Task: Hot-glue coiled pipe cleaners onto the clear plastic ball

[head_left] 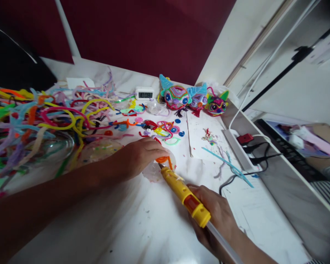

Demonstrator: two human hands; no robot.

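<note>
A maroon panel (pixel 143 36) stands behind a white tabletop (pixel 154 223). Taking the small orange fuzzy coil (pixel 162 159) as the clock's centre — it sits on a clear, rounded plastic piece (pixel 151 174) — the left hand (pixel 141 154) lies at nine o'clock, fingers bent narrowly together at the coil's edge; whether they pinch it, I cannot tell. At four o'clock the right hand (pixel 210 205) is wrapped around a yellow plastic glue gun (pixel 178 187), its dark nozzle just beside the coil. Multicoloured fuzzy pipe cleaners (pixel 79 117) heap up toward ten o'clock; three brightly patterned, eared heads (pixel 177 98) stand at one o'clock — a white power strip (pixel 240 156) is at three.
</note>
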